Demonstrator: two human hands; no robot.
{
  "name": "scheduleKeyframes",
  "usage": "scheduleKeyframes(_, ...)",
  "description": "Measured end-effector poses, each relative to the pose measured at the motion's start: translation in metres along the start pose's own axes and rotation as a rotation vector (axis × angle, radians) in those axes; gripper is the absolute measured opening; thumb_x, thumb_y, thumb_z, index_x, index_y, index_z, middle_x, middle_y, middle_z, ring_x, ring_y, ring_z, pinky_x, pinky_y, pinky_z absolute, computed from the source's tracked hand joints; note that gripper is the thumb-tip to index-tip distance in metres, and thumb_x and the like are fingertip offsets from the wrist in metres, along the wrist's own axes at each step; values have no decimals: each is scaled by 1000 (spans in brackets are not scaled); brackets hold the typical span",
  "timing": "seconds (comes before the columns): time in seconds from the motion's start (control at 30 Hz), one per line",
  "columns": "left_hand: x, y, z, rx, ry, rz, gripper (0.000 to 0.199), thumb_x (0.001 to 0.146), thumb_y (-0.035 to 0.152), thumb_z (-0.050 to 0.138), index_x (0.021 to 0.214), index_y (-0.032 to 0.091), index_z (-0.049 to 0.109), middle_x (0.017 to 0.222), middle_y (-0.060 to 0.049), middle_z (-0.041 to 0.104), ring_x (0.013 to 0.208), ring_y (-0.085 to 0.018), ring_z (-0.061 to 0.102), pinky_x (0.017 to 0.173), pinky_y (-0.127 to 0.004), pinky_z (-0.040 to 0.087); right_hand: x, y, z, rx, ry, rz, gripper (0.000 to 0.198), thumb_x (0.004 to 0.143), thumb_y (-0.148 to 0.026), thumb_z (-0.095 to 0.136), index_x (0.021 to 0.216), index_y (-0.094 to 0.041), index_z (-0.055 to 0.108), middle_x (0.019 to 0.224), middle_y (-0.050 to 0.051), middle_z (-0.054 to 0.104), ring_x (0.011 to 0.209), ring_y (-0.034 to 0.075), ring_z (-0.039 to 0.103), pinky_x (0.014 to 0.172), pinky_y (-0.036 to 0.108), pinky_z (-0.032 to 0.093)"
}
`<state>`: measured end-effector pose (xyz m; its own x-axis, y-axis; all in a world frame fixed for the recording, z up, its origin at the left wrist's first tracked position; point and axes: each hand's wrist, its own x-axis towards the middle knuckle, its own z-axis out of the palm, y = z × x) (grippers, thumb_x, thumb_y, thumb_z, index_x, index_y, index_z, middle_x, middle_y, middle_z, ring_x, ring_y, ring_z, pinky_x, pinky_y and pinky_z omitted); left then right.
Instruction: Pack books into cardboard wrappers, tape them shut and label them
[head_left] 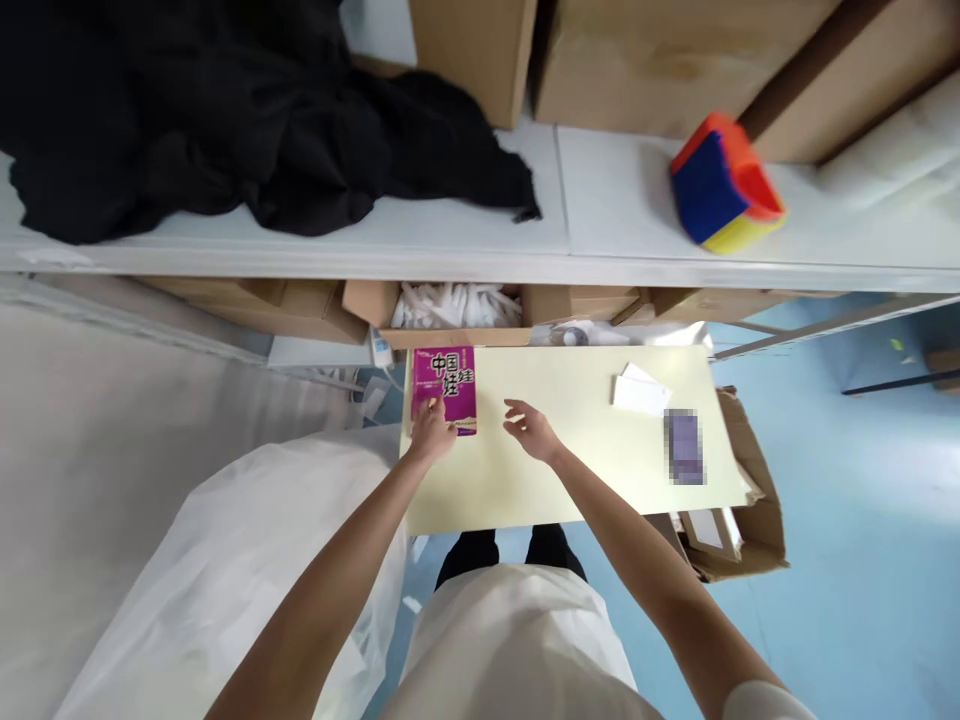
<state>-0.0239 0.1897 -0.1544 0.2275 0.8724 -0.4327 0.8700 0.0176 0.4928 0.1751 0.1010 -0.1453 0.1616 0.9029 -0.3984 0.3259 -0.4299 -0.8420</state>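
Magenta paperback book [444, 388] lies flat at the far left corner of the pale yellow tabletop [570, 480], cover up, large white characters across it.

Left hand [430, 436] rests on the book's near edge, fingers curled down onto the cover; whether it pinches the edge or only presses, I cannot tell. Right hand [531, 430] hovers open just right of the book, fingers spread and loosely bent, touching nothing, holding nothing.

Handling, judged:
- Looks thin and light; one hand should lift it.
- Soft cover likely, so it would flex if taken by a corner alone.
- Cover looks glossy, perhaps a little slick under flat fingers.
- Not fragile; corners may dog-ear.
- Best hold: the near edge or the right long edge, thumb on top, fingers slid under. The left edge sits near the table's rim, which may give fingers a way beneath.

Count:
- Books: one.
- White cards or papers [640, 392] on the far right part of the table: two overlapping, it seems.
- Blurred purple patch [684, 446], near right of the table: one; unreadable.
- Coloured foam cube [724, 183] on the white shelf [600, 210] beyond: one.
- Black cloth [225, 110], heaped on the shelf's left: one pile.
- Open cardboard box [750, 530] at the table's right: one.
- White plastic bag [240, 560], near left: one.
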Motion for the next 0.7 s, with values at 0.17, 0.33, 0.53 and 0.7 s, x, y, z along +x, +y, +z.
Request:
scheduleKeyframes(0.17, -15, 120, -19, -250, -282, 363, 49, 78, 31, 61, 125, 18, 54, 126, -14, 61, 108, -25, 62, 93, -38, 48, -64, -37, -142, -137, 317, -332, 31, 83, -35, 53, 108, -20, 64, 89, 7, 66, 68, 15, 62, 63, 30, 54)
scheduleKeyframes(0.33, -9, 279, -54, -569, -48, 698, 51, 77, 45, 64, 119, 18, 59, 115, -12, 66, 105, -24, 62, 93, -38, 48, -53, -83, -308, -269, 803, -320, 40, 81, -42, 56, 112, -17, 62, 95, 9, 68, 66, 17, 62, 70, 38, 54)
scheduleKeyframes(0.53, 29, 401, -63, -679, 267, 542, 58, 74, 43, 71, 123, 14, 56, 128, -17, 56, 126, -31, 47, 105, -45, 36, 25, -116, -370, -135, 690, -340, 56, 78, -51, 59, 118, -11, 60, 112, 17, 65, 73, 19, 65, 76, 42, 55)
scheduleKeyframes(0.7, 48, 422, -49, -758, 275, 468, 46, 79, 30, 65, 122, 15, 55, 116, -13, 63, 115, -25, 56, 99, -42, 42, 61, -125, -359, 48, 514, -325, 61, 81, -46, 58, 129, -7, 51, 120, 19, 61, 78, 19, 67, 71, 40, 57)
